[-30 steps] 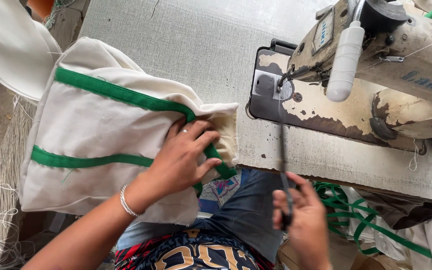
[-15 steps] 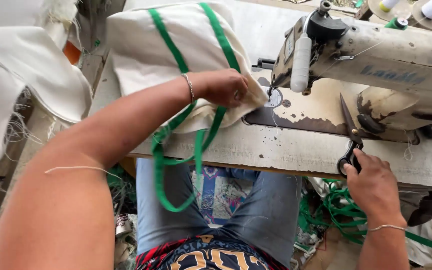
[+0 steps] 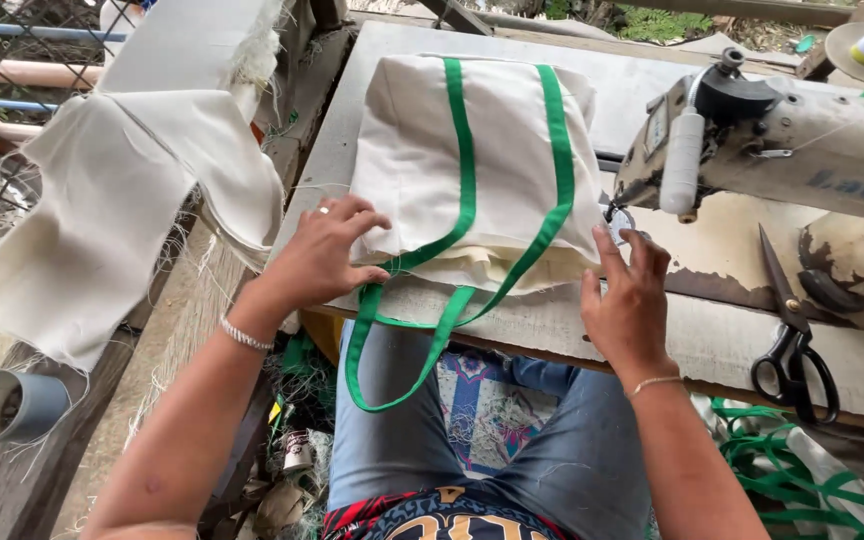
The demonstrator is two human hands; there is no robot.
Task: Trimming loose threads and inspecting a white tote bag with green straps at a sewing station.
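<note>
— Where was the cream tote bag [image 3: 492, 150] lying?

— Flat on the counter [image 3: 652, 335], just left of the sewing machine [image 3: 782, 140], its open end toward the person. Two green straps [image 3: 462, 160] ran down its face, and one handle loop hung past the counter's near edge over the person's lap.

— And the hands?

— The left hand [image 3: 324, 255] rested on the bag's near left corner, fingers [image 3: 357, 215] spread and laid flat, gripping nothing. The right hand [image 3: 627, 300] sat at the bag's near right corner, close under the machine's head, its fingers [image 3: 617, 255] loosely together, tips against the cloth edge; whether they pinched it, I could not tell.

— Anything else near the bag?

— Black-handled scissors [image 3: 792, 335] lay on the counter to the right of the bag, beyond the right hand and apart from it. Loose cream cloth [image 3: 122, 200] with frayed edges hung to the left of the bag, off the counter.
</note>
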